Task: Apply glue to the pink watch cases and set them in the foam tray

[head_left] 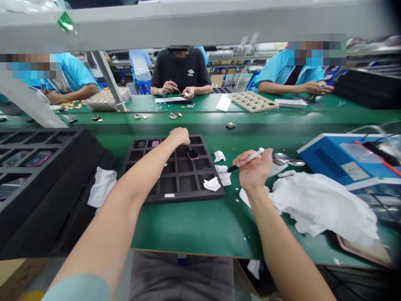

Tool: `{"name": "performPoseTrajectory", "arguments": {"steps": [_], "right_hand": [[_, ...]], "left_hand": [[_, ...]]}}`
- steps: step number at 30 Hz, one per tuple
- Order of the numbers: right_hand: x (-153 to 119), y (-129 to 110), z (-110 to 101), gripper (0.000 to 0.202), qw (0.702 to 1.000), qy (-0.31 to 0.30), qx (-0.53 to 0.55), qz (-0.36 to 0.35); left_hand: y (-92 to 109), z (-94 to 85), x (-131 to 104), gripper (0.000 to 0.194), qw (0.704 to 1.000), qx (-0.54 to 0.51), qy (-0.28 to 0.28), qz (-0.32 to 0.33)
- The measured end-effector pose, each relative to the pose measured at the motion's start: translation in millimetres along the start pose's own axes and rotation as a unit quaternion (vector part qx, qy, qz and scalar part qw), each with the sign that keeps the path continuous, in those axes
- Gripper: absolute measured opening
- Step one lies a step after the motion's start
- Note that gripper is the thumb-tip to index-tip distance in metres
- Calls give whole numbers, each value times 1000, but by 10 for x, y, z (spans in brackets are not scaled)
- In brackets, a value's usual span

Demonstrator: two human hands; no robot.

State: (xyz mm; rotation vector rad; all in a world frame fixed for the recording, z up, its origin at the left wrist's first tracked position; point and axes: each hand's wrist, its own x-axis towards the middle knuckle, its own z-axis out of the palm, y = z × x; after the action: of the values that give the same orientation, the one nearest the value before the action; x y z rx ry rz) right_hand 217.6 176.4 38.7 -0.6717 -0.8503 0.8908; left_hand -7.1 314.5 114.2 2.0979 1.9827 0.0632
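Observation:
My left hand reaches over the far edge of a black foam tray. Its fingers are curled closed, and whatever they might hold is hidden from me. In the tray's square compartments lie a watch case with a pink rim, a small pink piece and a dark piece. Right of the tray, my right hand is closed around a slim pen-like tool, white with a black end pointing left. Crumpled white wipes lie on the tray's right corner and beside it.
Stacked black foam trays with watch cases stand at left. A white cloth and a blue machine occupy the right. Beyond the sunken green conveyor strip, which carries small parts, co-workers sit handling pieces. A grey beam crosses overhead.

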Motion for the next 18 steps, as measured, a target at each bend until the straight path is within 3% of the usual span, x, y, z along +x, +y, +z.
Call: {"name": "performPoseTrajectory", "arguments": {"steps": [4,8,14,18], "right_hand": [[-26,-10,30,55,1000,8,-11,-22],[-62,-17,63,43,999,-9,-44,-19],[-120,-52,92,41,997,3,-48,-59],[-67,-58,61,42,997,-11,-76,-31]], "left_hand": [[182,51,200,39,998,17,-56,-24],[242,40,257,39,998,-4,-56,-25],[226,-8,14,41,996,-75,-6,-38],[183,-262,-249,42,984,-167,66,-21]]}}
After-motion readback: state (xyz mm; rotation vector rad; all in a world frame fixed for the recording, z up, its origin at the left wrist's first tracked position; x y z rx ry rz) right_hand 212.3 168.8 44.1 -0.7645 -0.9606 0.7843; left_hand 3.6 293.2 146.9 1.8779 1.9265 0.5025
